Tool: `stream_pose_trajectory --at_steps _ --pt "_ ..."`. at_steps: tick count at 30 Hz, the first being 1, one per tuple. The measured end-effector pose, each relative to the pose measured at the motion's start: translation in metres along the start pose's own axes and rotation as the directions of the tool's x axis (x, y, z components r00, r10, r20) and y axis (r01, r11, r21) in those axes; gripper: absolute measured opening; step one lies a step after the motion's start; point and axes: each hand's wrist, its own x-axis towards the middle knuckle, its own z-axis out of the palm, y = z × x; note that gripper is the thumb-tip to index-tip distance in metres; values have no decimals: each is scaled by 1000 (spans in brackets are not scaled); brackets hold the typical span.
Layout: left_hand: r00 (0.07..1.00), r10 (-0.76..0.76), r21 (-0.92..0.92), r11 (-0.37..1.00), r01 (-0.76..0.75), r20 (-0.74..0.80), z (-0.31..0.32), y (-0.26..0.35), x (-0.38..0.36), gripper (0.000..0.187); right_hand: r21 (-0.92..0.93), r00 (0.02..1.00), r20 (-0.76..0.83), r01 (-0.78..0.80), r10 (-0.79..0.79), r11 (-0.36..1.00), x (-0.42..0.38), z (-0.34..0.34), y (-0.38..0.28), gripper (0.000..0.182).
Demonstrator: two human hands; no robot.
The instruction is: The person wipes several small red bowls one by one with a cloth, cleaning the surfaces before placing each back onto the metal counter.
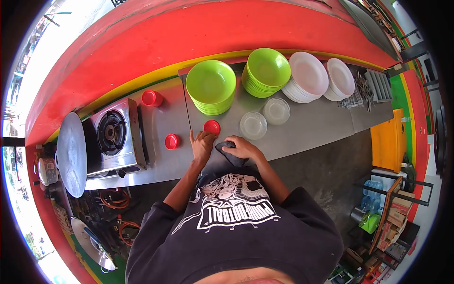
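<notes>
My left hand has its fingertips at the near rim of a small red bowl, with one finger sticking up apart. In my right hand is a bunched dark cloth, held close to the counter's front edge. Another small red bowl sits left of my left hand, and a red stack of the same kind is farther back. Two clear plastic stacks, a near one and a far one, stand beyond my right hand.
Tall green bowl stacks and white plate stacks line the back of the steel counter. Cutlery lies far right. A gas stove and large pan occupy the left end.
</notes>
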Motion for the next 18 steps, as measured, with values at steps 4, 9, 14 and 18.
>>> stream_pose_trajectory --at_steps 4,9,14,18 --pt "1000 -4 -69 998 4 -11 6 -1 1 16 -23 1000 22 19 -18 1000 -7 -3 5 44" --pt "989 27 -215 975 -59 -147 4 1 9 43 -31 994 -55 94 -95 995 -5 -14 8 43" --pt "965 -174 -272 955 116 -199 -16 -7 -2 53 162 997 -72 -3 15 987 -1 -19 -16 43" --pt "838 -389 -98 919 381 -383 -32 -34 -16 60 282 996 -9 -77 83 956 10 -6 -33 41"
